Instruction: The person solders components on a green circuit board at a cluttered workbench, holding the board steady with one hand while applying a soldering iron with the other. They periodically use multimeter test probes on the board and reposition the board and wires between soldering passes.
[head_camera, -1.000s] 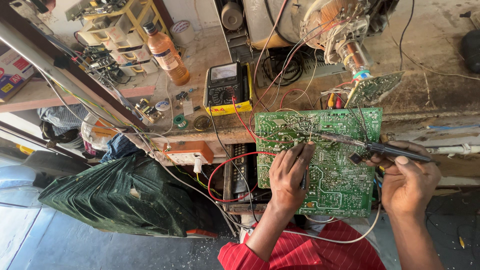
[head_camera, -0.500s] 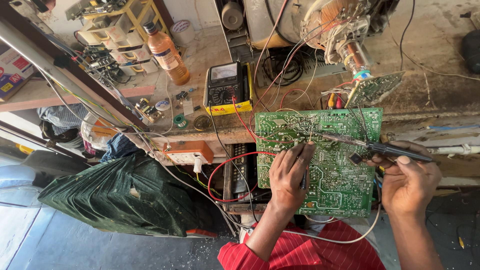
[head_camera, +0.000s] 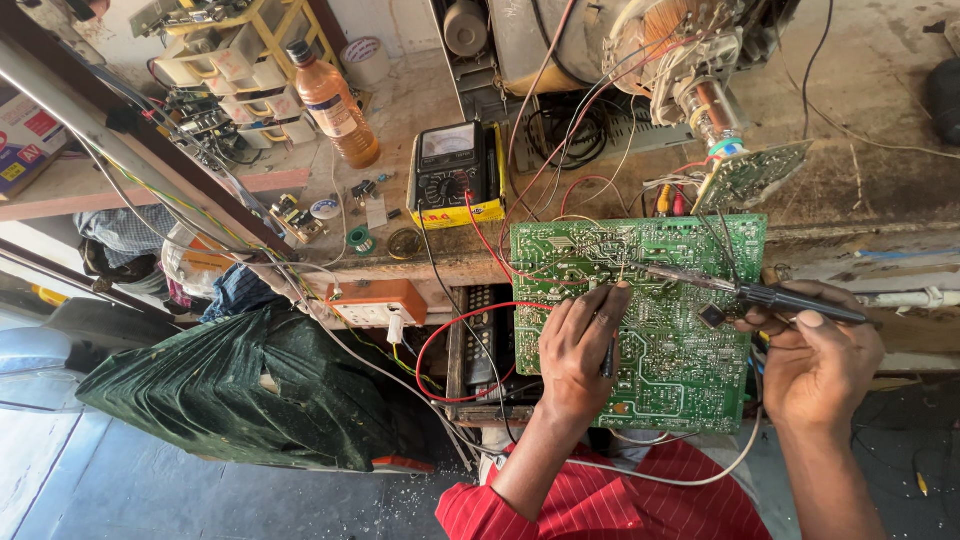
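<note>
The green circuit board (head_camera: 650, 310) leans against the front edge of the workbench (head_camera: 860, 190), its copper side facing up. The left hand (head_camera: 580, 350) lies on the board's left part, fingers curled around a thin dark tool — the tool is mostly hidden under the fingers. The right hand (head_camera: 815, 365) is at the board's right edge and grasps the handle of a soldering iron (head_camera: 745, 292), whose tip reaches toward the board's upper middle. Just above the board's upper left corner sits a yellow multimeter (head_camera: 455, 175); further left of it stands an orange bottle (head_camera: 335, 105).
</note>
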